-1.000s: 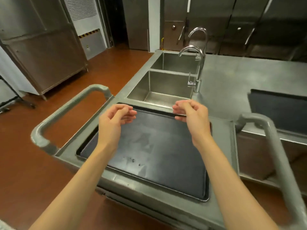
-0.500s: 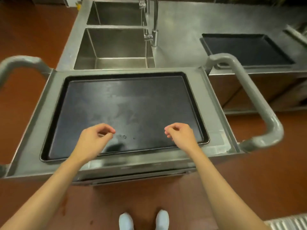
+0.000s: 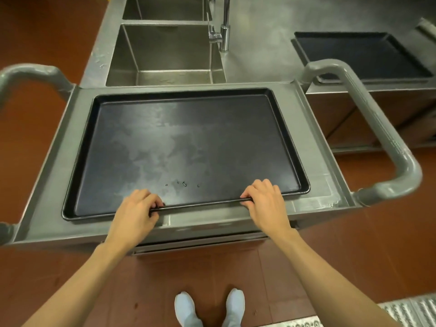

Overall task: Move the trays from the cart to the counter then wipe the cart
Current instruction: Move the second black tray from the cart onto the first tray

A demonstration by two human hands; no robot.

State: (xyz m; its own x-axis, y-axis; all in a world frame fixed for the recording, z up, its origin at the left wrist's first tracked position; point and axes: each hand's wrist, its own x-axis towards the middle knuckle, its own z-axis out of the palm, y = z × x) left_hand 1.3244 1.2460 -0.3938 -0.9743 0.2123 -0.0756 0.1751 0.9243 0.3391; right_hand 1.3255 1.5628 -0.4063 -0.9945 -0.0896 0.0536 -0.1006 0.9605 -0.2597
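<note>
A large black tray lies flat on the top of the steel cart, with a few water drops near its front. My left hand grips the tray's near rim left of centre, fingers curled over the edge. On the same rim, right of centre, my right hand holds on in the same way. A second black tray rests on the steel counter at the back right.
Grey tubular cart handles stick out at the left and right. A double sink with a tap sits just beyond the cart. Red-brown floor lies all around, with a metal grate at the bottom right.
Both hands came back from the tray's far side to its near edge and closed on the rim. The view tilted down onto the cart.
</note>
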